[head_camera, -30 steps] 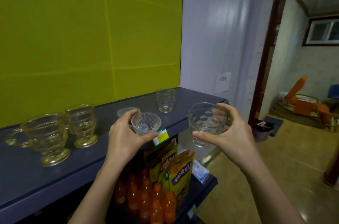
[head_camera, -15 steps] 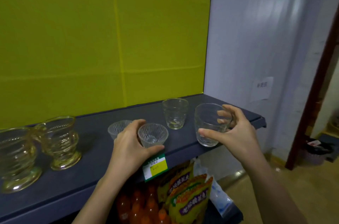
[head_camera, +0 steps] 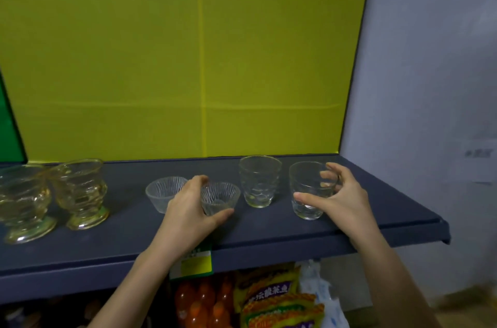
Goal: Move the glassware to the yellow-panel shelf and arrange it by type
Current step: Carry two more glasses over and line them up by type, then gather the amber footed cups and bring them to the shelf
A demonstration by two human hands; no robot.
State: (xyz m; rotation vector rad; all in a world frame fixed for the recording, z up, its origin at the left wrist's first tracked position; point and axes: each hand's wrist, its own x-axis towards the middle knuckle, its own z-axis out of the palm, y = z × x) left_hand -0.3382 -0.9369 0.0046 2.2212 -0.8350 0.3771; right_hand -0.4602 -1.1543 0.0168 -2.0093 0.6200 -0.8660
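Observation:
A dark blue shelf (head_camera: 269,236) runs below the yellow panel (head_camera: 188,59). My left hand (head_camera: 188,209) grips a small ribbed glass bowl (head_camera: 222,197) that rests on the shelf, next to a matching ribbed bowl (head_camera: 161,193) on its left. My right hand (head_camera: 341,198) wraps around a clear tumbler (head_camera: 306,193) standing on the shelf. A second clear tumbler (head_camera: 259,181) stands between the two hands. Two amber footed cups (head_camera: 80,193) (head_camera: 22,198) stand at the far left.
Below the shelf sit orange drink bottles (head_camera: 199,306), yellow snack packets (head_camera: 271,298) and a plastic bag (head_camera: 322,298). A green-yellow price tag (head_camera: 192,263) hangs on the shelf's front edge. A pale wall (head_camera: 430,85) bounds the right side, with a paper note (head_camera: 481,153).
Both hands moved forward and down over the shelf; the ribbed bowl and the tumbler now stand on it, in line with their matching pieces. The view swung left.

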